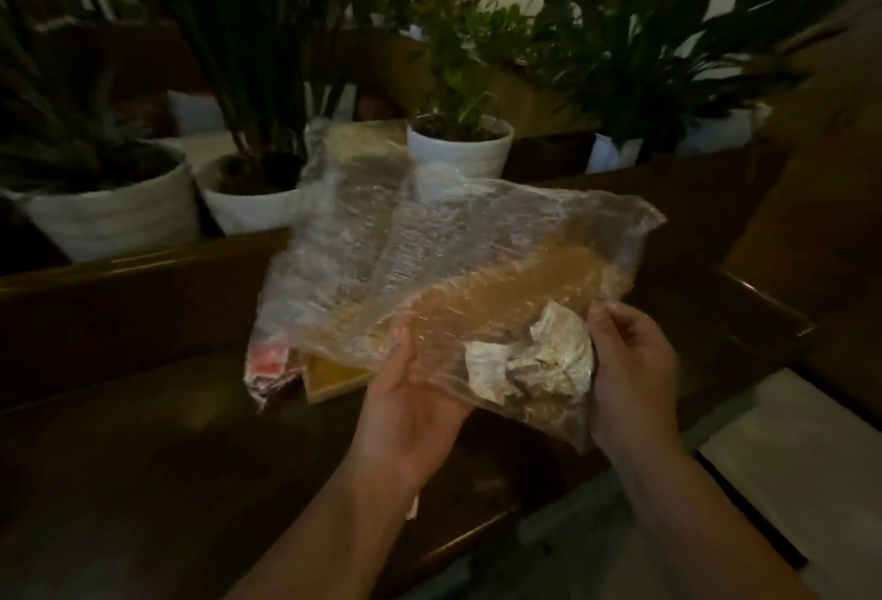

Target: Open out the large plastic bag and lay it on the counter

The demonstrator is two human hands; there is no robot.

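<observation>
I hold a large sheet of clear bubble wrap (429, 255) up over a dark wooden table (143, 432). My left hand (410, 404) grips its lower edge from beneath, thumb on top. My right hand (630, 370) pinches the lower right edge. A crumpled wad of whitish paper (530, 356) sits against the wrap between my hands. A brown strip, probably tape (515, 284), runs across the wrap.
Under the wrap lie a flat yellowish wooden piece (334, 375) and something red and white (269, 361). White plant pots (114, 213) (460, 146) with dark green plants line a wooden ledge behind. Pale floor tiles (802, 446) show at the lower right.
</observation>
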